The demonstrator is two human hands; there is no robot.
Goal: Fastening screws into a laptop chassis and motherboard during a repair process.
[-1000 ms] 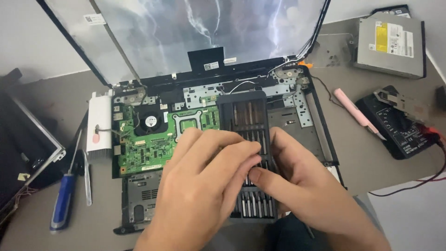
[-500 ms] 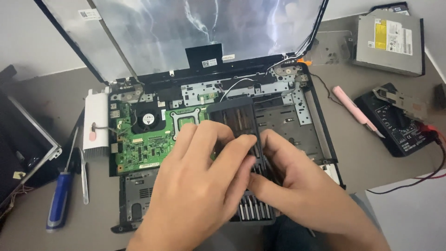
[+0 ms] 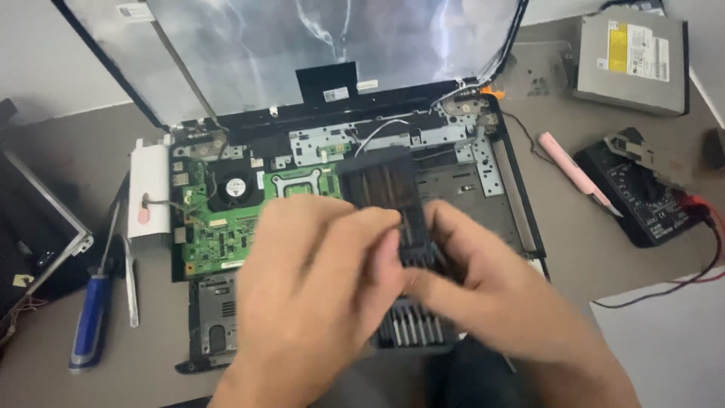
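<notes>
Head view: left hand (image 3: 317,295) and right hand (image 3: 483,295), fingers closed around a black slotted case (image 3: 389,189), held above the opened laptop base (image 3: 521,211) beside its green circuit board (image 3: 226,234); blue screwdriver (image 3: 91,321) on the bench (image 3: 75,151).

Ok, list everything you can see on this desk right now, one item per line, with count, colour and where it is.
Opened laptop base: one, black, centre of the desk.
Green circuit board: one, left half of the base, with a small black fan.
Screen panel: one, glossy grey, tilted up behind the base.
Black ribbed part: one, held over the base by both hands.
Screwdriver: one, blue handle, left of the base.
Optical drive: one, grey, top right.
Pink tool: one, right of the base.
Multimeter: one, black, far right.
Left hand: gripping the ribbed part.
Right hand: gripping it from the right.
</notes>
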